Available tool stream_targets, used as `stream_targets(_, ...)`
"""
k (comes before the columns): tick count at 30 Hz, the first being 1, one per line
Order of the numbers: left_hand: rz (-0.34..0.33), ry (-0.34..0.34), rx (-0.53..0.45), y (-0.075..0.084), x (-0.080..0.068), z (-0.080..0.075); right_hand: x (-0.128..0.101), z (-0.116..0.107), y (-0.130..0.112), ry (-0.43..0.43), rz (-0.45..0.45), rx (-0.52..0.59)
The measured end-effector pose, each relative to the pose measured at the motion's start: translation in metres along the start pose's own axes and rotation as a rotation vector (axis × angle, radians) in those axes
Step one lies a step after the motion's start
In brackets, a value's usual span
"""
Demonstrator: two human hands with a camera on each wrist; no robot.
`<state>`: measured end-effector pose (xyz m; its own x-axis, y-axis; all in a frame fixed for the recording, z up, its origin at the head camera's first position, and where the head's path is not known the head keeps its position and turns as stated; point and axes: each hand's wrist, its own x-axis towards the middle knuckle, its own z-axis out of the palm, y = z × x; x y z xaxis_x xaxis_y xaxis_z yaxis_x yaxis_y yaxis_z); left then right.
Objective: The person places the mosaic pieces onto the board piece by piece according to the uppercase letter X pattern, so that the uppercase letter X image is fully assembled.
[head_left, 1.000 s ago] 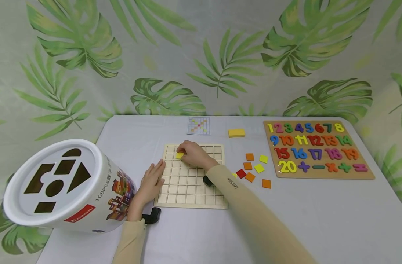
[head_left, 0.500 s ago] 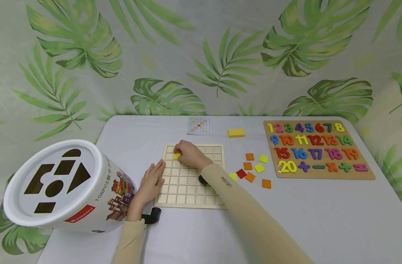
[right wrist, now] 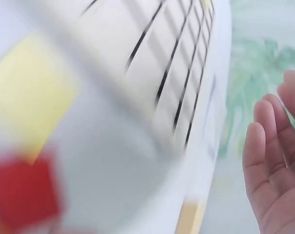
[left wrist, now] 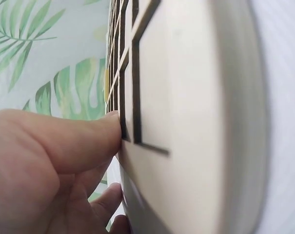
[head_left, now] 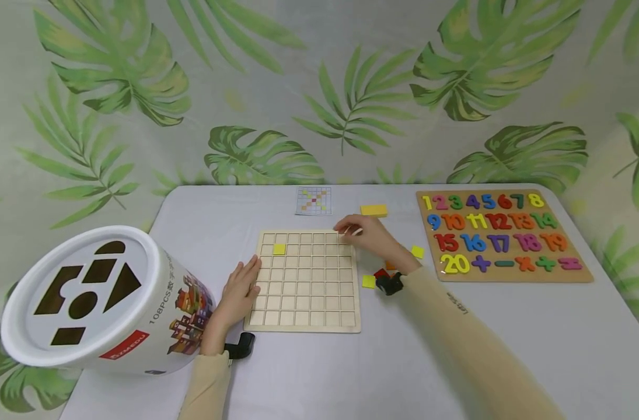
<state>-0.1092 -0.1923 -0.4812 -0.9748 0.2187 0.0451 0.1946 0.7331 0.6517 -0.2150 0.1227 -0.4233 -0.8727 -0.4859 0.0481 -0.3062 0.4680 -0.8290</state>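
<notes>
A wooden grid board (head_left: pixel 308 291) lies mid-table, with one yellow square tile (head_left: pixel 279 249) seated in its second row near the left. My left hand (head_left: pixel 240 289) rests flat against the board's left edge, fingers straight; in the left wrist view a fingertip (left wrist: pixel 101 131) touches the board's rim (left wrist: pixel 186 122). My right hand (head_left: pixel 363 233) hovers past the board's top right corner, fingers relaxed and empty; the right wrist view shows its open fingers (right wrist: pixel 274 165). Loose tiles lie right of the board: yellow (head_left: pixel 369 282), red (head_left: pixel 380 272), yellow (head_left: pixel 417 252).
A white shape-sorter bucket (head_left: pixel 98 303) lies on its side at the left. A number puzzle board (head_left: pixel 500 236) sits at the right. A pattern card (head_left: pixel 314 200) and a yellow block (head_left: pixel 374 210) lie behind the grid. Leaf-print backdrop behind the table.
My right hand let go of the yellow tile in the grid and moved right, off the board toward the loose tiles. The left hand stayed put.
</notes>
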Motion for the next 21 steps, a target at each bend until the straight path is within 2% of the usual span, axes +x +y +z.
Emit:
stream_targets(3, 0.003, 0.001, 0.002, -0.001, 0.0, 0.0, -0.022, -0.021, 0.021, 0.059, 0.043, -0.02)
stream_targets(6, 0.004, 0.004, -0.001, -0.001, 0.0, 0.001, -0.043, -0.036, 0.042, 0.095, 0.122, -0.042)
stream_targets(12, 0.002, 0.005, -0.014, -0.001, -0.001, 0.0, -0.067, -0.05, 0.068, 0.107, 0.263, -0.061)
stream_targets(21, -0.007, 0.003, -0.023, -0.001, -0.001, 0.001, -0.07, -0.048, 0.077, 0.085, 0.259, -0.163)
